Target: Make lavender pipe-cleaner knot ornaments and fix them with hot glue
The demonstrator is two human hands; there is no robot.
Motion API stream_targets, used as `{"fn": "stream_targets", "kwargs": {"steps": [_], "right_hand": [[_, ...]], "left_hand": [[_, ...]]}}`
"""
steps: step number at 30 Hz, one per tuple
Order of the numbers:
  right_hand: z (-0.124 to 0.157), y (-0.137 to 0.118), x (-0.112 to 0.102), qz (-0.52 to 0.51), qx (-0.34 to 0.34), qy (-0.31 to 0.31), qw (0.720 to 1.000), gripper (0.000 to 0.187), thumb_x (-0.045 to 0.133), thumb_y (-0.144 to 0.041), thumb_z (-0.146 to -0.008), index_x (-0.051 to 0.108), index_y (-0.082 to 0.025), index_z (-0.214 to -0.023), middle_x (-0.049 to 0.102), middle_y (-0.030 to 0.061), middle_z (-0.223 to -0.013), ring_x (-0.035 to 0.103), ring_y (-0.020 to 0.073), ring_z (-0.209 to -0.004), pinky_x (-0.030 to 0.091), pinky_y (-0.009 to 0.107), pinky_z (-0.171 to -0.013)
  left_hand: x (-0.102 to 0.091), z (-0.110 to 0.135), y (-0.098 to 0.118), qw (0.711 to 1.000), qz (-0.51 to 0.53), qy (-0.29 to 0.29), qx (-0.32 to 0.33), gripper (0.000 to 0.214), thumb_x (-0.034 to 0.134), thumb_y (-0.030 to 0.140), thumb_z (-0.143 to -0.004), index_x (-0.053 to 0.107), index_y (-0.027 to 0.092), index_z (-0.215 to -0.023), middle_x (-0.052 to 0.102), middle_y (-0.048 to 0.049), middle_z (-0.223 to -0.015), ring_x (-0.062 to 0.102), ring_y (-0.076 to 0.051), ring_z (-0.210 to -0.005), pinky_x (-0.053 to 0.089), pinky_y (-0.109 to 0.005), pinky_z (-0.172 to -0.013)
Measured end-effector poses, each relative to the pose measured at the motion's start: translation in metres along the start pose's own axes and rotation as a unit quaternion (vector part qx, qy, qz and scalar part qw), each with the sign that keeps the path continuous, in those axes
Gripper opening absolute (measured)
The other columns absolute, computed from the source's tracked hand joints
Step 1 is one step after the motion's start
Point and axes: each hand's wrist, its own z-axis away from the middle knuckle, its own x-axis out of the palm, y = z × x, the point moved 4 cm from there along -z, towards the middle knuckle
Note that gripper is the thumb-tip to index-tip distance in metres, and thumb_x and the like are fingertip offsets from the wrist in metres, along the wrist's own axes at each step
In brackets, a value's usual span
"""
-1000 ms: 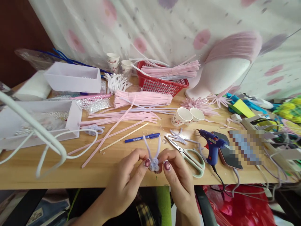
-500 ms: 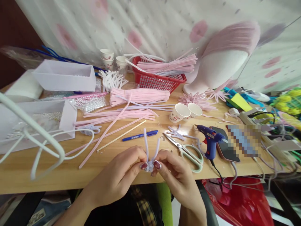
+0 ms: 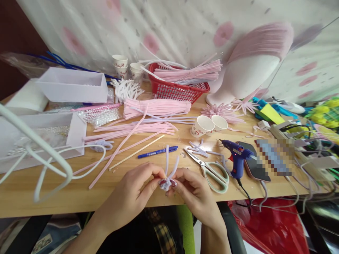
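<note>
**Chenille-stem knot (image 3: pixel 165 186): two-hand forming**

1. Position. The lilac knot is in front of the person, over the near edge of the wooden workbench (image 3: pixel 87 203). Two stem tails (image 3: pixel 167 160) rise from it and point away from the body, spread in a V.

2. Grip. The left hand (image 3: pixel 129 195) pinches the knot's left side between thumb and forefinger. The right hand (image 3: pixel 194 195) pinches the right side likewise. The remaining fingers are curled; their exact contact is hidden.

3. Step in hand. The operation appears to be shaping or tightening the knot by fingertip pressure. Whether the stem is being twisted or only pressed cannot be told.

4. Next move. It likely calls for one hand to steady the knot while the other takes a free tail. Pull evenly; excess force could bend the core out of shape.

5. Tools. Scissors (image 3: pixel 202 163) and a blue glue gun (image 3: pixel 238 158) lie to the right, both unheld. Lilac offcuts (image 3: pixel 198 152) lie near the scissor tips.
</note>
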Motion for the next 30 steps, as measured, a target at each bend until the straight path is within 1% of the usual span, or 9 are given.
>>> {"fn": "stream_targets", "kwargs": {"steps": [4, 8, 13, 17, 22, 25, 28, 30], "right_hand": [[0.001, 0.001, -0.001, -0.044, 0.004, -0.002, 0.999, 0.022, 0.062, -0.034, -0.100, 0.071, -0.018, -0.087, 0.072, 0.0025, -0.072, 0.072, 0.0152, -0.067, 0.058, 0.025, -0.068], [0.001, 0.005, 0.000, -0.093, 0.031, -0.007, 0.995, 0.018, 0.066, -0.031, -0.098, 0.071, -0.017, -0.088, 0.073, 0.0022, -0.071, 0.071, 0.0132, -0.065, 0.058, 0.023, -0.068], [0.001, 0.012, 0.000, -0.174, 0.065, -0.015, 0.982, 0.015, 0.072, -0.029, -0.094, 0.075, -0.017, -0.087, 0.078, 0.0035, -0.072, 0.074, 0.0112, -0.065, 0.058, 0.018, -0.068], [0.000, 0.018, 0.001, -0.218, 0.086, -0.011, 0.972, 0.010, 0.078, -0.028, -0.090, 0.078, -0.018, -0.087, 0.082, 0.0049, -0.078, 0.077, 0.0123, -0.066, 0.061, 0.019, -0.070], [0.001, 0.019, 0.001, -0.200, 0.069, 0.007, 0.977, 0.008, 0.080, -0.027, -0.087, 0.080, -0.019, -0.086, 0.083, 0.0055, -0.079, 0.079, 0.0143, -0.066, 0.063, 0.019, -0.068], [0.001, 0.018, 0.002, -0.189, 0.061, 0.024, 0.980, 0.010, 0.078, -0.028, -0.089, 0.078, -0.019, -0.085, 0.082, 0.0039, -0.074, 0.077, 0.0130, -0.062, 0.062, 0.018, -0.067], [0.001, 0.016, 0.000, -0.177, 0.050, 0.041, 0.982, 0.014, 0.077, -0.031, -0.090, 0.075, -0.020, -0.082, 0.079, 0.0010, -0.067, 0.074, 0.0107, -0.058, 0.060, 0.017, -0.064], [0.000, 0.014, -0.001, -0.144, 0.043, 0.048, 0.988, 0.016, 0.076, -0.031, -0.090, 0.073, -0.019, -0.080, 0.077, 0.0005, -0.066, 0.072, 0.0099, -0.059, 0.058, 0.016, -0.063]], "left_hand": [[-0.001, -0.002, 0.000, 1.000, -0.012, -0.003, 0.013, 0.013, 0.060, 0.015, -0.096, 0.066, 0.025, -0.090, 0.072, 0.0024, -0.082, 0.068, -0.014, -0.076, 0.049, -0.020, -0.073], [-0.001, -0.003, 0.000, 0.998, -0.025, -0.021, 0.044, 0.016, 0.059, 0.011, -0.096, 0.064, 0.025, -0.090, 0.070, 0.0042, -0.082, 0.066, -0.012, -0.077, 0.048, -0.018, -0.075], [0.000, -0.003, 0.001, 0.996, -0.021, -0.037, 0.079, 0.023, 0.054, 0.003, -0.094, 0.061, 0.025, -0.091, 0.067, 0.0065, -0.084, 0.065, -0.009, -0.078, 0.047, -0.016, -0.075], [-0.001, -0.004, 0.000, 0.996, -0.025, -0.028, 0.083, 0.024, 0.055, 0.003, -0.095, 0.060, 0.026, -0.093, 0.066, 0.0084, -0.085, 0.065, -0.007, -0.079, 0.046, -0.014, -0.076], [0.001, -0.004, 0.000, 0.997, -0.029, -0.026, 0.071, 0.021, 0.054, 0.006, -0.097, 0.060, 0.026, -0.095, 0.066, 0.0078, -0.086, 0.064, -0.007, -0.078, 0.047, -0.015, -0.075], [0.003, -0.004, 0.002, 0.998, -0.024, -0.028, 0.060, 0.017, 0.053, 0.009, -0.098, 0.059, 0.025, -0.097, 0.066, 0.0064, -0.088, 0.065, -0.009, -0.080, 0.048, -0.017, -0.077], [0.004, -0.004, 0.004, 0.997, -0.024, -0.043, 0.056, 0.012, 0.057, 0.013, -0.099, 0.059, 0.025, -0.098, 0.067, 0.0060, -0.090, 0.065, -0.010, -0.084, 0.048, -0.019, -0.079], [0.004, -0.006, 0.004, 0.996, -0.042, -0.054, 0.055, 0.012, 0.062, 0.013, -0.096, 0.059, 0.025, -0.095, 0.067, 0.0066, -0.088, 0.065, -0.010, -0.084, 0.047, -0.018, -0.079]]}}
